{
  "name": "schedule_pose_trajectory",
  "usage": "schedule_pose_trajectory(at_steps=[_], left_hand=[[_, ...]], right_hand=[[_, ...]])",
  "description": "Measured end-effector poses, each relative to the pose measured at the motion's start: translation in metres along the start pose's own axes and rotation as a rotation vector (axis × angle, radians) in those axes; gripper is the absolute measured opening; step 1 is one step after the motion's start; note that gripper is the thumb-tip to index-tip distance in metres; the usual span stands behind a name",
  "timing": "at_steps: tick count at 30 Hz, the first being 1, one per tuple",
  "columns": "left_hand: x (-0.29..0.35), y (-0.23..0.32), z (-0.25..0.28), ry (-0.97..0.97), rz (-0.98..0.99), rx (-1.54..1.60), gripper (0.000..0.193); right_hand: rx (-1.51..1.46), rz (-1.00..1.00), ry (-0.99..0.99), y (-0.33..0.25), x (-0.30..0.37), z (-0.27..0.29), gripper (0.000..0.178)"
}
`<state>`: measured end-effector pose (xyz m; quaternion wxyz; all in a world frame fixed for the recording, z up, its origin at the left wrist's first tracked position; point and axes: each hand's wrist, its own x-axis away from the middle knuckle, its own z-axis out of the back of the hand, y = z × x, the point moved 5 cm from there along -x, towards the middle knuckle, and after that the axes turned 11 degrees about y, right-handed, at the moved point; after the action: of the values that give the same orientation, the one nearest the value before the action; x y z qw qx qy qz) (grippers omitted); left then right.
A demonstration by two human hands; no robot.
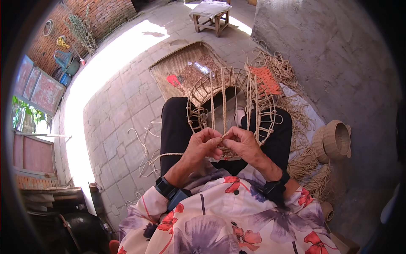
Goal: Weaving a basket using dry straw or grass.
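A round, open frame (195, 94) of brown rods or cane, bound with pale cord, rests across my lap between my knees. Several straight strands of plaited cord (223, 99) run over its opening from the far rim toward me. At the near rim, my left hand (198, 149) and my right hand (244, 146) meet with thumbs and fingertips pinched together on the cord. The exact spot they grip is partly hidden by the fingers. A loose tail of cord (168, 154) trails left from beside my left hand over my thigh to the floor.
Beyond my knees lies a shallow woven tray (165, 67) with a clear bottle (202, 67) and a red item (173, 80). Right are an orange woven piece (265, 79), heaps of cord (302, 163) and woven baskets (337, 137). A low stool (210, 16) stands far off.
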<state>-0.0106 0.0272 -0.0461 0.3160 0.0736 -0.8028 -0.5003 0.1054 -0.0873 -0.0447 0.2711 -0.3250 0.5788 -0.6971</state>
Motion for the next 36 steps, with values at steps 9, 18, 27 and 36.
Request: schedule_pose_trajectory(at_steps=[9, 18, 27, 36], left_hand=[[0.000, 0.014, -0.004, -0.012, -0.118, -0.191, 0.015], [-0.001, 0.021, 0.000, -0.102, -0.106, -0.234, 0.017], [0.024, 0.056, -0.021, 0.125, -0.920, -0.950, 0.014], [0.019, 0.057, -0.018, 0.163, -0.928, -1.049, 0.005]], right_hand=[[0.265, 0.524, 0.062, -0.049, 0.009, 0.006, 0.013], [0.387, 0.550, 0.136, -0.037, 0.005, 0.003, 0.012], [0.385, 0.410, 0.149, -0.028, -0.008, -0.007, 0.026], [0.157, 0.279, 0.044, -0.022, 0.003, 0.004, 0.024]])
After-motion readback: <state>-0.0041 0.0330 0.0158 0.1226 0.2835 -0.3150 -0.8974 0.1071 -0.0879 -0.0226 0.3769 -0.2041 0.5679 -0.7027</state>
